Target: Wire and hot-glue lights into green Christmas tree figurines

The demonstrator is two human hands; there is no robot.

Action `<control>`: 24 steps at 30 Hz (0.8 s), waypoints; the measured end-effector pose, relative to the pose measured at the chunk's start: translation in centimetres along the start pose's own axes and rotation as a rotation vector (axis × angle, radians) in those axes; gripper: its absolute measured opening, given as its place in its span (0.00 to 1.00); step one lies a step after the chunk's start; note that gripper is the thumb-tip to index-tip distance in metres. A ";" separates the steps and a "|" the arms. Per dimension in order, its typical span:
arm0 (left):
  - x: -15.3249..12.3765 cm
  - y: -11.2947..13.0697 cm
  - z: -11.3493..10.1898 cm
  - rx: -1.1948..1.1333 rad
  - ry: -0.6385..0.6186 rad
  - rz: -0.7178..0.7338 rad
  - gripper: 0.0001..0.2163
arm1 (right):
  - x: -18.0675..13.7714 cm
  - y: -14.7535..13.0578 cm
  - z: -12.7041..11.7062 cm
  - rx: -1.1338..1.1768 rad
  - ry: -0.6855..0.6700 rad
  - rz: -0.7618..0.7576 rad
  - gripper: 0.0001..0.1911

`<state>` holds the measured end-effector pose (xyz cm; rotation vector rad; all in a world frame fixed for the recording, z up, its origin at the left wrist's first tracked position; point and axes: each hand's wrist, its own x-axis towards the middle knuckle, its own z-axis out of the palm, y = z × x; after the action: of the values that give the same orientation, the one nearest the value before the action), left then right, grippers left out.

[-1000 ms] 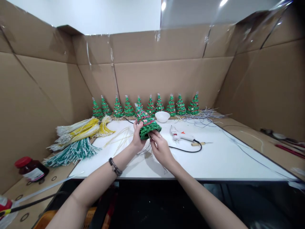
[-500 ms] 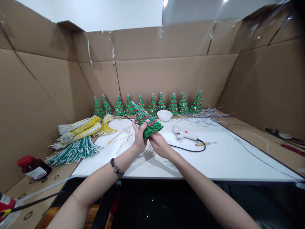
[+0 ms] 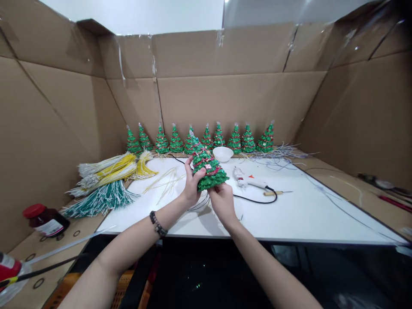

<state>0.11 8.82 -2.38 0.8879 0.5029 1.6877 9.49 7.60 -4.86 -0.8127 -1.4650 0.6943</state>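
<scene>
A small green woven Christmas tree (image 3: 208,165) with red trim is held above the white tabletop (image 3: 289,210), nearly upright and leaning slightly left. My left hand (image 3: 192,184), with a beaded bracelet on its wrist, wraps round the tree's left side. From below, my right hand (image 3: 221,201) grips the tree's base. Both hands are closed on it.
A row of several finished green trees (image 3: 234,139) lines the back cardboard wall. A white bowl (image 3: 223,153) and a white glue gun (image 3: 249,180) with black cord lie behind the hands. Bundles of yellow, white and green strips (image 3: 106,184) and a red-lidded jar (image 3: 45,219) sit left.
The tree has been turned from lying tilted on its side to nearly upright and shifted slightly right. My right hand moved under its base.
</scene>
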 end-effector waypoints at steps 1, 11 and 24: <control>-0.1 0.1 0.0 0.008 -0.025 0.000 0.37 | -0.8 -0.4 -0.1 0.013 0.036 0.025 0.11; 0.0 0.7 -0.1 -0.019 -0.010 0.017 0.36 | -2.5 -3.8 -1.0 0.728 0.077 0.438 0.14; -1.1 -0.1 0.2 -0.040 -0.007 -0.214 0.31 | -2.4 0.0 1.3 0.357 0.073 0.162 0.27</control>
<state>0.46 7.81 -2.67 0.7818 0.5381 1.4949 8.13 5.75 -6.33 -0.6752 -1.1731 1.0053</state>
